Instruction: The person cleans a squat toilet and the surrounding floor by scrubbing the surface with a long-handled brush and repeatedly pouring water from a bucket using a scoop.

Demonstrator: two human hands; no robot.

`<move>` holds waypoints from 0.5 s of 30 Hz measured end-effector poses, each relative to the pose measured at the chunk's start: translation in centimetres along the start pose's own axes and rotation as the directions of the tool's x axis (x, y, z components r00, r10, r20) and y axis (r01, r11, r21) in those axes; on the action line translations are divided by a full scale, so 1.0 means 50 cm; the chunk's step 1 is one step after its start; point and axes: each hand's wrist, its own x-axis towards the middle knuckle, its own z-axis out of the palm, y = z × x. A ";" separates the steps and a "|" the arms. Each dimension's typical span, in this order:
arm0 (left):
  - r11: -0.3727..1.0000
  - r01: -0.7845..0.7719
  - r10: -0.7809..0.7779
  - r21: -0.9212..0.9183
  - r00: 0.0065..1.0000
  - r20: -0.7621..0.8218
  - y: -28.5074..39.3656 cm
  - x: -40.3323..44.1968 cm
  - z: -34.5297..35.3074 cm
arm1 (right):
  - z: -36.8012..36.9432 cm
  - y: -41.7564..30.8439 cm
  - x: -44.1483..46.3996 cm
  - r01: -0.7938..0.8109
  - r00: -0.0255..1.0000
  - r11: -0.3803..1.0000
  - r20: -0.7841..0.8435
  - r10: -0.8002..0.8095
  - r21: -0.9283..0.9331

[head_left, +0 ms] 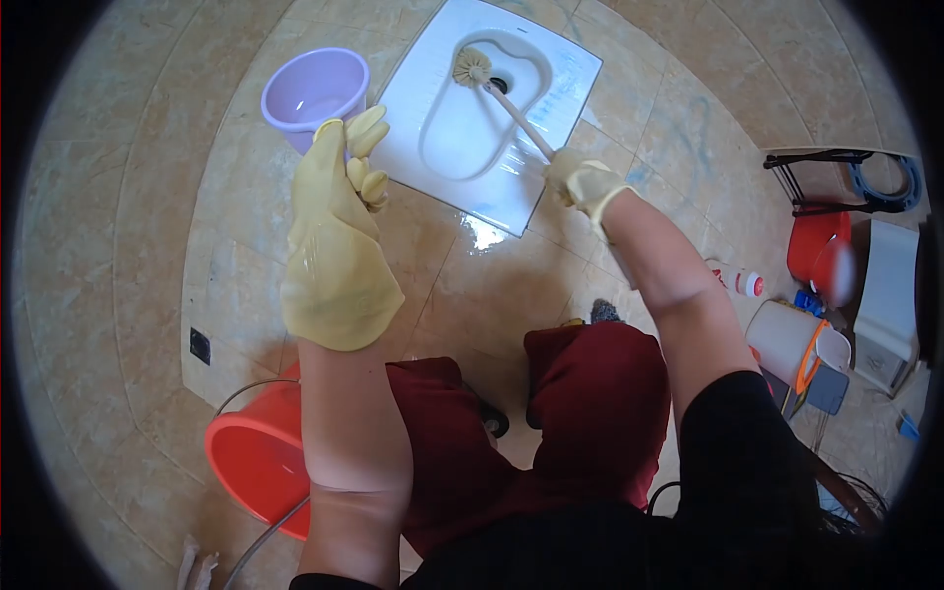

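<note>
My right hand, in a pale yellow rubber glove, is closed around the handle of a toilet brush. The brush's round beige head rests in the bowl of a white squat toilet, beside the dark drain hole. My left hand, in a matching glove, is raised in front of a purple basin and hides part of its near side. Its thumb stands apart from loosely bent fingers, and I see nothing between them. Whether the glove touches the basin I cannot tell.
A red bucket stands by my left leg. To the right are a white bottle with a red cap, another red bucket, a white bin and a folded black-framed stand. Water lies on the tiles before the toilet.
</note>
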 end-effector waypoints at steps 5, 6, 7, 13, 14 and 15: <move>0.999 0.038 -0.038 -0.007 0.999 -0.018 0.008 0.003 0.000 | 0.030 -0.002 -0.231 -0.002 0.989 1.000 0.151 0.001 0.006; 0.999 0.042 -0.042 -0.010 0.999 -0.019 0.008 0.003 -0.001 | 0.034 0.017 -0.307 -0.011 0.991 0.991 0.134 -0.008 0.135; 0.999 0.041 -0.041 -0.014 0.999 -0.014 0.008 0.006 -0.002 | 0.054 0.066 -0.316 -0.054 0.981 0.998 0.189 0.045 0.045; 0.999 0.027 -0.027 -0.020 1.000 -0.010 0.002 0.008 0.002 | 0.021 -0.017 -0.186 -0.082 0.980 0.997 0.183 0.078 0.012; 1.000 0.004 -0.004 -0.022 1.000 -0.001 0.002 0.002 0.004 | 0.009 -0.038 -0.124 -0.116 0.984 0.991 0.140 0.107 0.059; 1.000 0.002 -0.003 -0.018 1.000 -0.009 0.002 -0.003 0.003 | 0.004 -0.054 -0.094 -0.148 0.986 0.983 0.099 0.137 0.108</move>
